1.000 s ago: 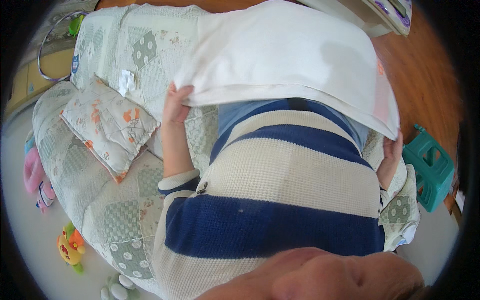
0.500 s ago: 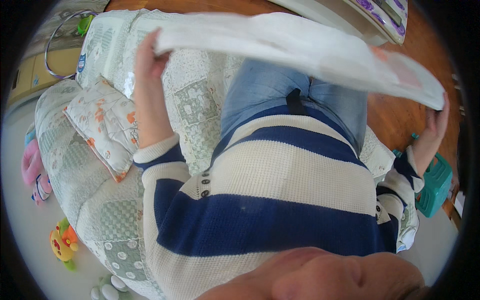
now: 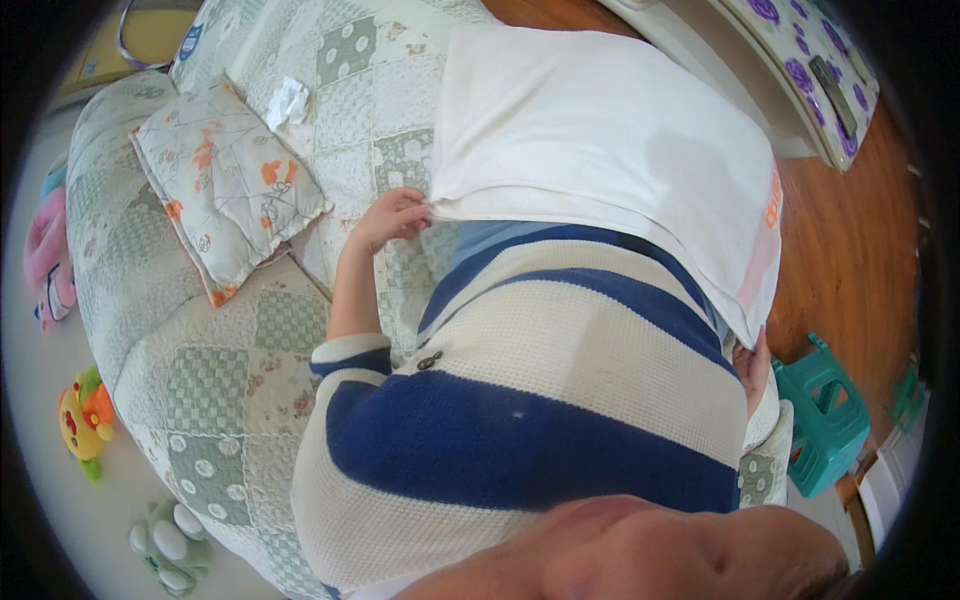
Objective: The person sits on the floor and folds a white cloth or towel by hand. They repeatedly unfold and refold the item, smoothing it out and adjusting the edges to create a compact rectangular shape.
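Note:
A white towel (image 3: 590, 120) is spread over my jeans-covered lap, with an orange print and a pale pink band along its right end. My left hand (image 3: 390, 218) pinches the towel's near left corner between thumb and fingers. At the near right corner, beside my striped sweater, my right hand (image 3: 752, 372) grips the edge; some of its fingers are hidden behind the cloth. Between the two hands the near edge shows doubled layers.
Patchwork quilt covers the seat (image 3: 210, 390) around me. On it lie an orange-patterned cushion (image 3: 225, 190) and a crumpled white tissue (image 3: 288, 103). A green plastic stool (image 3: 830, 415) stands right, a purple-flowered table (image 3: 800, 70) far right. Soft toys (image 3: 85, 415) line the left.
Both hands have come down and closer together, bringing the towel from a raised, stretched, blurred strip to lying spread over my lap. Each hand still holds a corner.

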A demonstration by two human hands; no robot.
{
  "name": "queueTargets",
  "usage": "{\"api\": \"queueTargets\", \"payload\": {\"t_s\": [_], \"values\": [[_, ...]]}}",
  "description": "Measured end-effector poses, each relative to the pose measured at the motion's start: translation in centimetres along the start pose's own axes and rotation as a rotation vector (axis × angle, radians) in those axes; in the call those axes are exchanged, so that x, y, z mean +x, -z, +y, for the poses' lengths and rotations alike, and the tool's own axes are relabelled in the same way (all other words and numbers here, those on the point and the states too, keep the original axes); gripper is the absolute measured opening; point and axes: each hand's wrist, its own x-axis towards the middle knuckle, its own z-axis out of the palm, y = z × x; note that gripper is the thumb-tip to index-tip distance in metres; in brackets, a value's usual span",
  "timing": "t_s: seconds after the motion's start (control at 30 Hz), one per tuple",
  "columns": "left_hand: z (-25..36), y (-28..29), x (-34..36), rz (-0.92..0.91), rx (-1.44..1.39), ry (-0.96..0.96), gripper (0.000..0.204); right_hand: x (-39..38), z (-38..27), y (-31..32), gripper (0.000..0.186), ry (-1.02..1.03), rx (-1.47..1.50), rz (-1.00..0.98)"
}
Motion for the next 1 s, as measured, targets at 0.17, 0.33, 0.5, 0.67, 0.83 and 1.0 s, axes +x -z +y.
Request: {"api": "queueTargets", "payload": {"t_s": [0.17, 0.33, 0.5, 0.67, 0.83, 1.0], "values": [[4.3, 5.6, 7.3, 0.18, 0.176, -0.234, 0.037, 1.1, -2.4, -2.2, 0.031, 0.046, -0.061, 0.014], [13.7, 0.9, 14.3, 0.494, 0.27, -0.422, 0.038, 0.3, -3.3, -4.8, 0.032, 0.069, -0.091, 0.012], [16.2, -1.8, 18.4, 0.832, 0.56, -0.464, 0.033, 0.0, -1.9, -2.7, 0.032, 0.018, -0.099, 0.029], [17.1, 0.2, 20.5, 0.957, 0.506, -0.621, 0.035, 0.4, -2.1, -1.8, 0.033, 0.111, -0.097, 0.026], [14.6, 0.6, 19.1, 0.812, 0.463, -0.548, 0.04, 1.0, -2.0, -2.1, 0.032, 0.119, -0.055, 0.014], [8.3, -4.8, 10.0, 0.883, 0.467, -0.609, 0.032, 2.7, -1.2, 0.1, 0.032, 0.02, -0.055, -0.081]]}}
